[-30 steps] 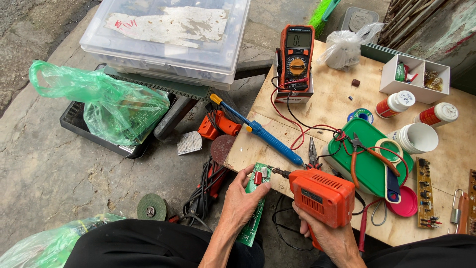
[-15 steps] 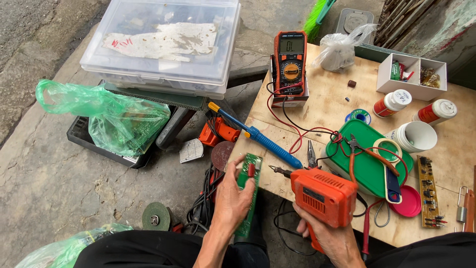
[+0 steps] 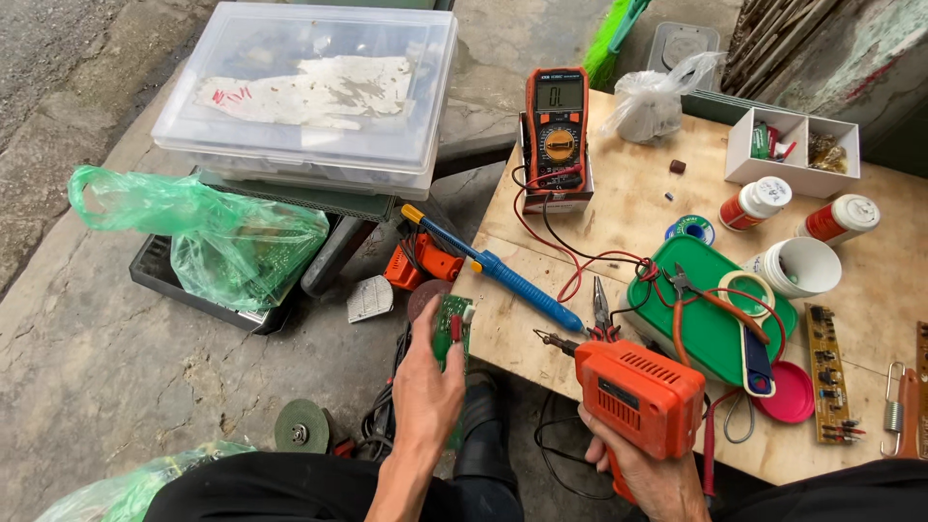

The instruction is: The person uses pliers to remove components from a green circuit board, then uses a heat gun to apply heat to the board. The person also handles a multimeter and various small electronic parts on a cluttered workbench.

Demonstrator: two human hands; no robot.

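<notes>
My left hand [image 3: 425, 387] is closed around a small green circuit board with red parts on it [image 3: 450, 327], thumb and fingers pinching its lower half so the upper end stands clear in front of me. I hold it out past the near edge of the pale plywood worktop [image 3: 619, 222], over the concrete floor [image 3: 116, 338], tilted up toward my face so the component side is in plain sight. My right hand [image 3: 643, 469] is wrapped tight on the grip of a boxy orange soldering gun [image 3: 638, 396]; its thin metal tip points left toward the board but is not touching it, a gap lying between them. Gripped that way, the gun rests low over the worktop's edge, its weight close to my body.

Just beyond the tip lies a blue-and-yellow desoldering pump [image 3: 498, 266], slanted across the worktop's corner within easy reach, and small red-handled pliers [image 3: 601, 314] beside it. An orange multimeter [image 3: 558, 126] stands propped upright farther back, screen facing me, its red and black leads trailing toward a green plastic lid [image 3: 701, 319] that carries cutters and a roll of tape. A second long brown circuit board [image 3: 827, 372] lies flat on the right.
</notes>
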